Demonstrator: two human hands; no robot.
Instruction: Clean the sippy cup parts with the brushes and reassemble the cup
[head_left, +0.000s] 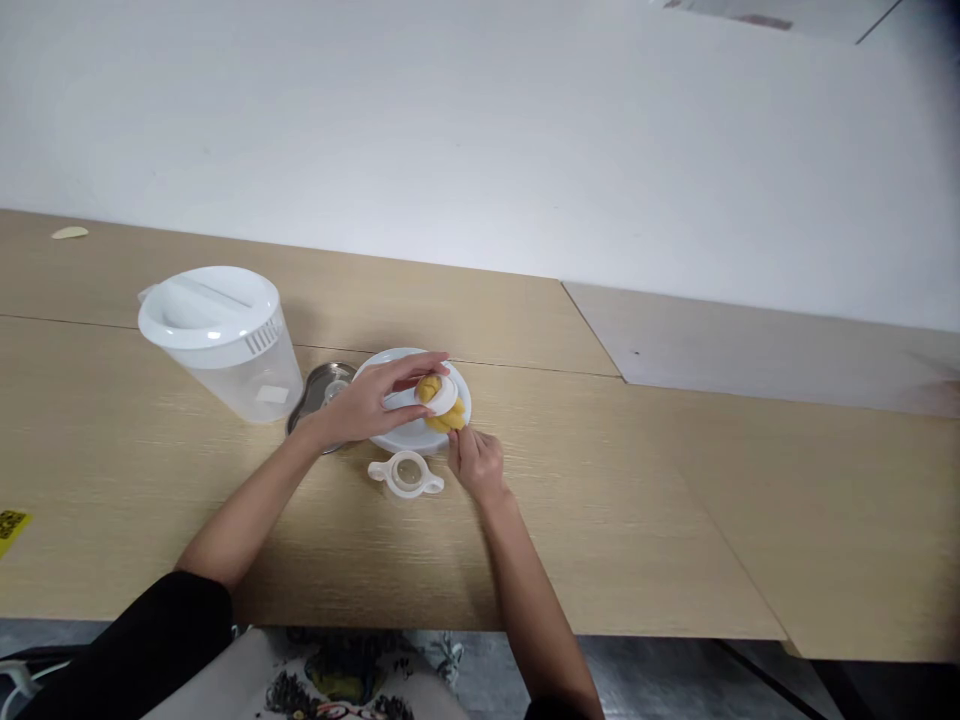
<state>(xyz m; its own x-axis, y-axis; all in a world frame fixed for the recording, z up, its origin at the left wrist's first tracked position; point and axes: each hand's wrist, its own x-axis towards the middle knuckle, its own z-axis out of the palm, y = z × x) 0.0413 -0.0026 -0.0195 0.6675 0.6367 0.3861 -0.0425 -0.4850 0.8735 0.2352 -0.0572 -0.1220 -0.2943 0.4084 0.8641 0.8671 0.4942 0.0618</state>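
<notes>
Step in hand, as judged from the present position: bring the yellow piece [448,419] and the white cup [442,396] together. Both are slightly right of and below the centre of the frame, above the white plate [409,437]. More yellow shows at the left of the cup; whether it is part of the same piece cannot be told.

Your left hand [366,402] grips the cup between thumb and fingers, with the cup tilted. Your right hand [478,460] is curled, its fingertips pinching the lower edge of the yellow piece; how much lies between them is too small to tell.

The next move appears to call for a steady left grip and small right-hand adjustments. Keep both hands above the plate.

Note the two-eared white holder [381,471], just below the plate in the frame. The metal tray [306,402] lies left of the plate, partly behind your left forearm. The lidded pitcher [225,340] stands at centre left.

Markings: a yellow sticker [10,527] at the left edge of the frame, lower half, carries a QR-type code. A pale label [271,394] shows low on the pitcher; no writing on it can be read. No brand name is legible.
</notes>
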